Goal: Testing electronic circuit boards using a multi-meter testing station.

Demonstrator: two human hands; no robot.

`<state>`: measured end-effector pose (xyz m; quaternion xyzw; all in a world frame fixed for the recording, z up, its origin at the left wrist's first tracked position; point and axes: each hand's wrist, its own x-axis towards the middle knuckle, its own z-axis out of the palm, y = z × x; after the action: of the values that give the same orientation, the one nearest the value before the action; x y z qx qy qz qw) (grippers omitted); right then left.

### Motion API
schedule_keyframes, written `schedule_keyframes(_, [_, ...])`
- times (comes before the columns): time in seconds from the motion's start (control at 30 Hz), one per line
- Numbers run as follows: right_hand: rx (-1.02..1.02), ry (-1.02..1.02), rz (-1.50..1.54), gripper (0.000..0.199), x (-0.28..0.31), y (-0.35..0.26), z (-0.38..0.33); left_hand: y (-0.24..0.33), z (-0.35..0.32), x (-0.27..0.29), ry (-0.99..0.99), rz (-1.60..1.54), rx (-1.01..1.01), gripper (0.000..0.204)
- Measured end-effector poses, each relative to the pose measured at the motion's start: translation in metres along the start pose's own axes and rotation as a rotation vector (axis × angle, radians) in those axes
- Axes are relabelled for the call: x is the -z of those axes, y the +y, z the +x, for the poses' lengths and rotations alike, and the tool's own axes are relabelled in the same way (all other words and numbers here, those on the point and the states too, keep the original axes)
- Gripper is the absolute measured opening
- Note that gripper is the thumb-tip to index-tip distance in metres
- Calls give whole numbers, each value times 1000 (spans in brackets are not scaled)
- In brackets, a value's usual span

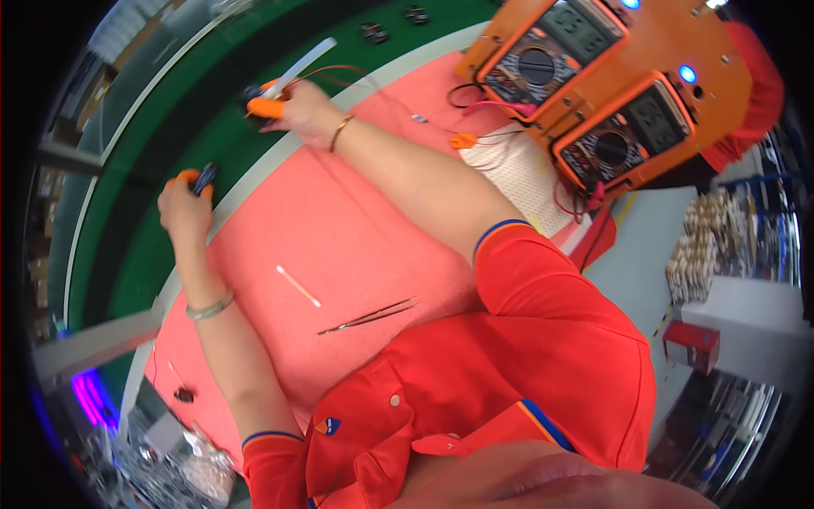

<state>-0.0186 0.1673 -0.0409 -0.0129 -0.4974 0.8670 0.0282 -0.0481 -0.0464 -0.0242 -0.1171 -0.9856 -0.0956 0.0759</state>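
My left hand (184, 212), orange covers on its fingertips, is closed on a small dark part (204, 179) over the green belt. Further right and ahead, my right hand (307, 112) also wears orange fingertip covers. Its fingers are closed around another small dark part (252, 93), partly hidden and blurred. From the same hand a white strip (307, 63) sticks up, and a thin red wire trails off to the right. Between my forearms, a cotton swab (298, 287) and a pair of tweezers (366, 316) lie on the pink mat (339, 246).
Along the far side runs a green belt (144, 161) with small dark parts (373, 33) on it. Two orange multimeters (536, 68) stand on an orange holder (644, 51) at the right, wires hanging beside a white perforated pad (513, 174). A dark round piece (184, 394) lies at the left.
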Motion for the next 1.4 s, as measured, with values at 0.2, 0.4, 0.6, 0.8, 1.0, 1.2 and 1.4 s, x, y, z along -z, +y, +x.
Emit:
schedule_keyframes(0.2, [46,-43,-87,22,-3,6,2,20,-6,-10,-232,-1401,38,29])
schedule_keyframes(0.4, [75,-74,-238,24,-9,13,-1,46,-17,-18,-348,-1790,106,31])
schedule_keyframes(0.6, [151,8,-248,25,-18,3,-6,42,-14,-13,-245,-1845,268,27])
schedule_keyframes(0.8, [178,-28,-320,26,-28,11,-15,47,-18,-14,-151,-1647,241,24])
schedule_keyframes(1.0, [244,-96,-368,26,-20,12,-9,51,-18,-18,35,-1465,142,21])
schedule_keyframes(1.2, [202,47,7,26,3,-3,4,46,-17,-1,-160,-2000,-168,33])
schedule_keyframes(1.4, [186,154,-32,26,9,0,8,48,-22,8,-404,-2242,-263,35])
